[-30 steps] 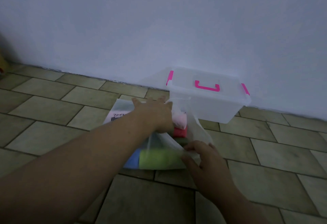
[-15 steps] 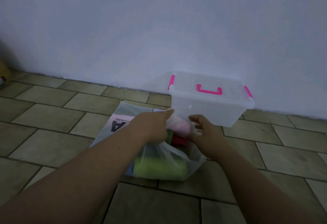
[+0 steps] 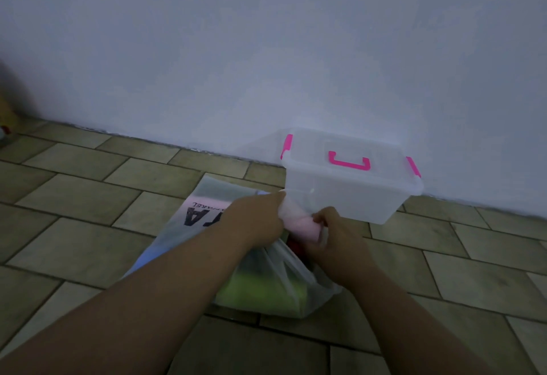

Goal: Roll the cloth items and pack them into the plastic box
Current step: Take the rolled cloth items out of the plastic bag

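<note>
Gripping the pink cloth (image 3: 299, 224), left hand (image 3: 255, 218) and right hand (image 3: 338, 237) sit just beside the plastic box (image 3: 350, 197).

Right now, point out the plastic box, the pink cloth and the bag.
plastic box (image 3: 352, 198): head view, front wall.
pink cloth (image 3: 300, 225): head view, middle of the roll.
bag (image 3: 204, 211): head view, printed panel.

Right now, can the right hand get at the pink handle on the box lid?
Probably yes. The plastic box stands just beyond the right hand, with nothing between it and the pink handle on the lid. But its fingers grip the pink cloth, so it must let go first.
</note>
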